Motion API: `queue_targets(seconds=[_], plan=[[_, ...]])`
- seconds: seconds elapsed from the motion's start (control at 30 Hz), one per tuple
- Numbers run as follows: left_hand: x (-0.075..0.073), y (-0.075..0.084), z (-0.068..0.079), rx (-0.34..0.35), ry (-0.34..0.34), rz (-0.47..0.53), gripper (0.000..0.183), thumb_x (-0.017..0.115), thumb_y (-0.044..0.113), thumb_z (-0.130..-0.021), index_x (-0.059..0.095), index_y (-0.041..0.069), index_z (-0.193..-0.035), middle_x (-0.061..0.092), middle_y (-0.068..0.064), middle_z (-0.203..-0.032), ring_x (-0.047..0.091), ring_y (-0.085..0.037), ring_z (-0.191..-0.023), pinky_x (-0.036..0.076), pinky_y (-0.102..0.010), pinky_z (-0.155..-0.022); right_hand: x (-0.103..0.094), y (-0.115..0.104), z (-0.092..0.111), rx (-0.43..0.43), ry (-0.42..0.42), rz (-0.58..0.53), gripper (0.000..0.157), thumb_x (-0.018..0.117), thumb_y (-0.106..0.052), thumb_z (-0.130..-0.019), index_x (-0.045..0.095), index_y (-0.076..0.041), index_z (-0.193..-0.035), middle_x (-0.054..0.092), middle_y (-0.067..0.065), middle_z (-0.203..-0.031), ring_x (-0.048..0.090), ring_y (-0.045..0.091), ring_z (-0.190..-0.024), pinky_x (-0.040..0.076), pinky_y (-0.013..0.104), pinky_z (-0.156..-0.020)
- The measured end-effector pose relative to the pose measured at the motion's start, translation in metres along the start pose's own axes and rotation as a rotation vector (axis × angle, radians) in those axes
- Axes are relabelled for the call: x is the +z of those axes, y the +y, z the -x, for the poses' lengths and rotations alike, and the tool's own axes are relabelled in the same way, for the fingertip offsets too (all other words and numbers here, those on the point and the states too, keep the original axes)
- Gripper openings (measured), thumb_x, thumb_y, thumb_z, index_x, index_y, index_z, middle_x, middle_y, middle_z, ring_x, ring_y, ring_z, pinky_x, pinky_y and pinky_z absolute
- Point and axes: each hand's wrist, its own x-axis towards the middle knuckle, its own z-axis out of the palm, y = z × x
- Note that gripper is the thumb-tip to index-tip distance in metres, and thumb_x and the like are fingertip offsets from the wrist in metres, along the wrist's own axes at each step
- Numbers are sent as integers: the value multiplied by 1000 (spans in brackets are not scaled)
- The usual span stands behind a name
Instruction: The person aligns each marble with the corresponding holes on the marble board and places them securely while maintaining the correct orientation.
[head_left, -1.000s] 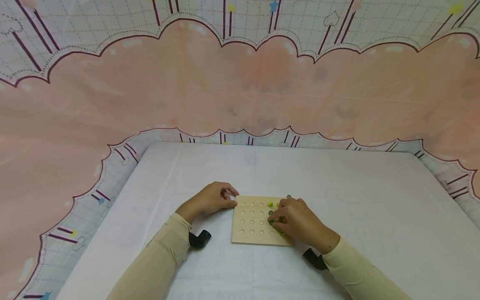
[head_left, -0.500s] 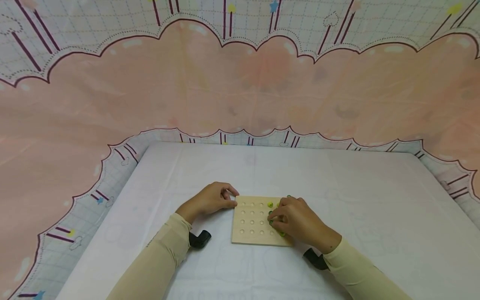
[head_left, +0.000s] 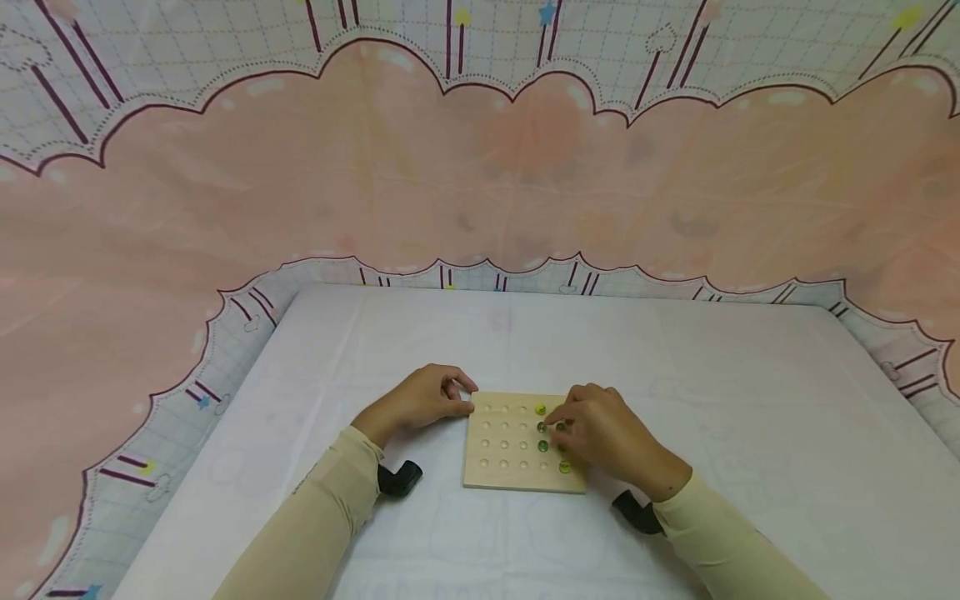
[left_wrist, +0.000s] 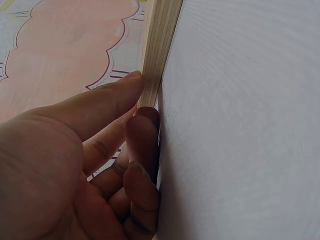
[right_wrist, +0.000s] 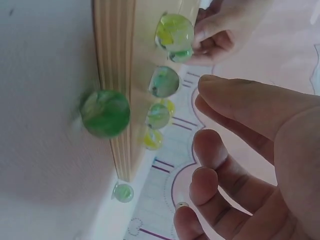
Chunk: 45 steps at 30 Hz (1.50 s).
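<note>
A square wooden board (head_left: 504, 475) with rows of round hollows lies on the table. Green marbles (head_left: 543, 446) and yellow marbles (head_left: 540, 409) sit in hollows toward its right side. My left hand (head_left: 424, 395) holds the board's far left corner; its thumb and curled fingertips (left_wrist: 142, 132) touch the edge. Over the board's right side is my right hand (head_left: 611, 437), its thumb and fingers apart with nothing between them in the right wrist view. It hides part of the right column. Beside the board's edge, off the board, lies a green marble (right_wrist: 106, 113).
Another pale green marble (right_wrist: 123, 192) rests on the table past a board corner. A white cloth (head_left: 720, 383) covers the table. Behind it hangs a pink and white patterned backdrop (head_left: 480, 183). Black camera mounts (head_left: 401, 478) sit under both wrists.
My right hand has drawn back a little to the right, its fingertips leaving a green marble in a hollow. More marbles now show. My left hand has stayed at the board's corner.
</note>
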Motion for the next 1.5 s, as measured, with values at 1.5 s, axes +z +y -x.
queue_targets(seconds=[1.5], plan=[[0,0,-1,-4,2,12,23,74,25,-77,65,23,-98,59,0,-75,51,-13,-66,42,-27,-62,0,42,-13,234,5,12,25,73,-17,-77,72,-16,-101,59,-2,-76,48,13,-65,39,25,-60]])
